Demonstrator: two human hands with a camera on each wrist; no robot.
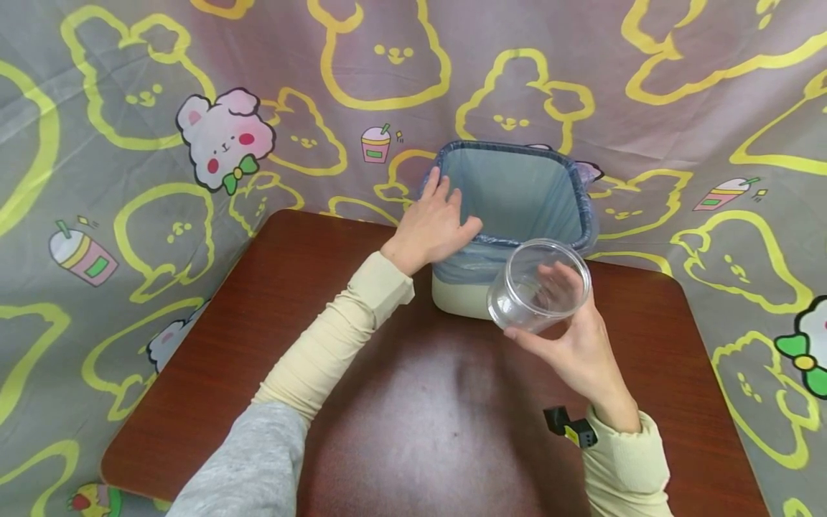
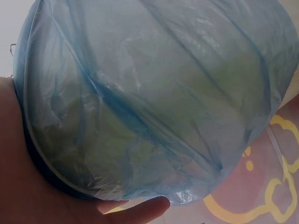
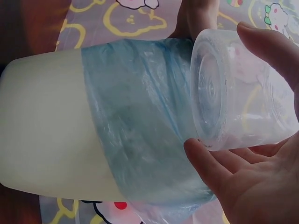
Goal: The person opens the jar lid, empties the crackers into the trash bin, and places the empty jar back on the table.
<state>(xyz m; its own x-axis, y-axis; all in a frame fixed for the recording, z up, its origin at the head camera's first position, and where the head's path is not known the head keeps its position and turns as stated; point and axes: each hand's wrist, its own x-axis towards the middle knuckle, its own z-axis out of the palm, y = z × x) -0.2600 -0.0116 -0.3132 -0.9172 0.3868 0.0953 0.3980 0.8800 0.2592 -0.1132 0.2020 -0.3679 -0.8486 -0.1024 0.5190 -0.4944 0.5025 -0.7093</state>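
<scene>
From my seat at the far end of the feed, the biggest thing I see is the printed cloth backdrop (image 1: pixel 129 108), grey with yellow bunny outlines, hanging behind and around everything. In front of it sits the dark brown table (image 1: pixel 400 424), rounded at the corners.

At the far edge of the table, a little right of centre, stands the pale bin (image 1: pixel 455 298), lined with a blue plastic bag (image 1: pixel 517 190) whose edge is folded down over the rim (the right wrist view shows the blue film covering the upper part of the wall, bare cream plastic below it).

My left hand (image 1: pixel 434 226) rests on the bin's left rim, fingers straight and slightly spread, laid flat against the bag; in the left wrist view the palm and one fingertip press against the crinkled film. The cream sleeve (image 1: pixel 336 330) runs back toward me over the table.

My right hand (image 1: pixel 578 345) holds the clear plastic cup (image 1: pixel 539 286) just in front of the bin's near right corner, above the table and tilted with its mouth up and toward me. The fingers curl around the cup's side, thumb on the near wall, the others seen through the plastic on the far side. I cannot tell whether the cup touches the bin.
</scene>
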